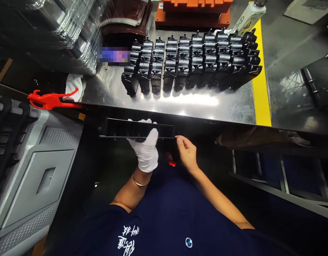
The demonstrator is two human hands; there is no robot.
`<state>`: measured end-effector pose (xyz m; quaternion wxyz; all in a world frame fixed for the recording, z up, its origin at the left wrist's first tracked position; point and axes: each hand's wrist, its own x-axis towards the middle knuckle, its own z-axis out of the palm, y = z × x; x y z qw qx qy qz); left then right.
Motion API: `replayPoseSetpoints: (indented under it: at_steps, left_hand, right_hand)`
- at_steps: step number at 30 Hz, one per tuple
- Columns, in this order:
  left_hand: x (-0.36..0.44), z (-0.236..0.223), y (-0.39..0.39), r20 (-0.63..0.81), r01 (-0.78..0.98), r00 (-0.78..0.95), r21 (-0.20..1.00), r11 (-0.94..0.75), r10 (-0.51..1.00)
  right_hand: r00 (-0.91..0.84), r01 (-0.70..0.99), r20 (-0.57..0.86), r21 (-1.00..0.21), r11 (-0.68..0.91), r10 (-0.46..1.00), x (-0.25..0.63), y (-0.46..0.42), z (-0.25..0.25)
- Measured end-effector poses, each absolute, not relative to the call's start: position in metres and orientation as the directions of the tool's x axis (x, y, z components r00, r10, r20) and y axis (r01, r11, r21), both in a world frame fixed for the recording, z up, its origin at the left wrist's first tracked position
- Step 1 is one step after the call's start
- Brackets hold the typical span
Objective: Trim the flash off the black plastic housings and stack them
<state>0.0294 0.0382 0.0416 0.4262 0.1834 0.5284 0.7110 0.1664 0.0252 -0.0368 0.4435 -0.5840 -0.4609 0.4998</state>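
Note:
In a white glove, my left hand grips a long, flat, glossy black panel, thumb on its upper face and fingers beneath and behind. The panel lies level in front of my body, just short of the bench edge. My bare right hand is at the panel's right end, thumb and forefinger pinched together by its corner. Whether those fingertips hold anything small I cannot make out. Beyond the panel, rows of black moulded plastic parts stand side by side on the metal bench.
An orange fixture and a white bottle stand behind the black parts. Yellow tape crosses the bench. At left are a red air gun, plastic-wrapped stacks and a grey cart. A metal frame stands at right.

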Motion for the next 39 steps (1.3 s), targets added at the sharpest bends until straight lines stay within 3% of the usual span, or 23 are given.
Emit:
replayPoseSetpoints:
  at_steps: [3,5,10,13,20,24,26,31,39]
  left_hand:
    - [0.011,0.056,0.040,-0.057,-0.376,-0.664,0.887,-0.267,0.745]
    - [0.002,0.059,0.041,-0.070,-0.402,-0.638,0.880,-0.254,0.767]
    - [0.015,0.049,0.042,-0.232,-0.530,-0.544,0.840,-0.116,0.807]
    - [0.025,0.046,0.040,-0.254,-0.575,-0.515,0.811,-0.110,0.819]
    - [0.013,0.050,0.037,-0.261,-0.582,-0.428,0.812,-0.044,0.865]
    - [0.006,0.050,0.033,-0.383,-0.704,-0.039,0.666,0.247,0.923]
    - [0.006,0.046,0.034,-0.414,-0.683,0.063,0.645,0.342,0.908]
    - [0.006,0.035,0.043,-0.462,-0.596,-0.060,0.728,0.340,0.885]
    - [0.006,0.039,0.044,-0.421,-0.499,-0.072,0.800,0.333,0.904]
  right_hand:
    - [0.101,0.107,-0.228,-0.965,-0.239,0.968,0.187,0.026,-0.049]
    - [0.083,0.132,-0.169,-0.975,-0.179,0.982,0.196,0.026,-0.045]
    - [-0.135,0.267,0.302,-0.906,0.328,0.944,0.188,0.030,-0.003]
    - [-0.219,0.247,0.444,-0.836,0.490,0.869,0.179,0.034,0.015]
    - [-0.138,0.307,0.441,-0.833,0.461,0.887,0.177,0.048,0.005]
    - [-0.056,0.355,0.383,-0.855,0.377,0.922,0.186,0.057,0.002]
    - [-0.145,0.332,0.342,-0.867,0.372,0.928,0.191,0.054,0.007]
    - [-0.496,0.148,0.336,-0.876,0.459,0.801,0.200,0.037,0.025]
    - [-0.565,0.147,0.335,-0.858,0.492,0.754,0.202,0.035,0.022]
